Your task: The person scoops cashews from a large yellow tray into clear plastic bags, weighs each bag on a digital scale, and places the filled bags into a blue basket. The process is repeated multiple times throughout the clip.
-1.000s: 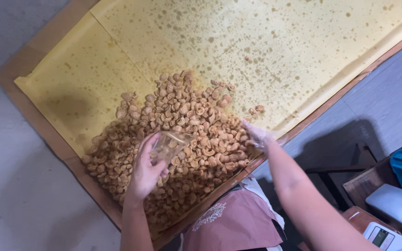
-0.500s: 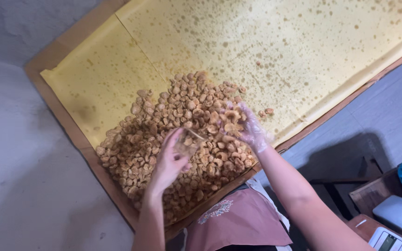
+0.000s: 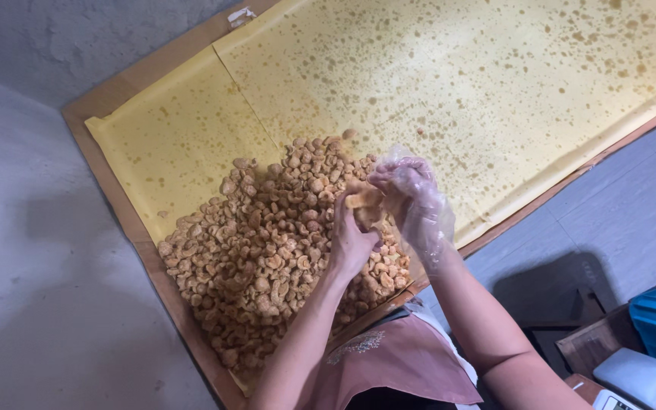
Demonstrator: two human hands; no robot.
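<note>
Nearest me, my left hand (image 3: 351, 241) and gloved right hand (image 3: 413, 199) meet over the snack pile (image 3: 267, 250), their grip closed together on a small clear bag (image 3: 364, 203). I judge I'm filling it; next calls for steady scooping. Its mouth and long axis I cannot tell. Beyond lies stained yellow paper (image 3: 495, 83).

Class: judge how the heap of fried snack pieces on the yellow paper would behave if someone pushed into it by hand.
The fried snack pieces look puffed and airy, so probably light. They lie loose in a heap, so a push would likely scatter them. Oil spots on the yellow paper suggest a greasy, slippery surface.
</note>
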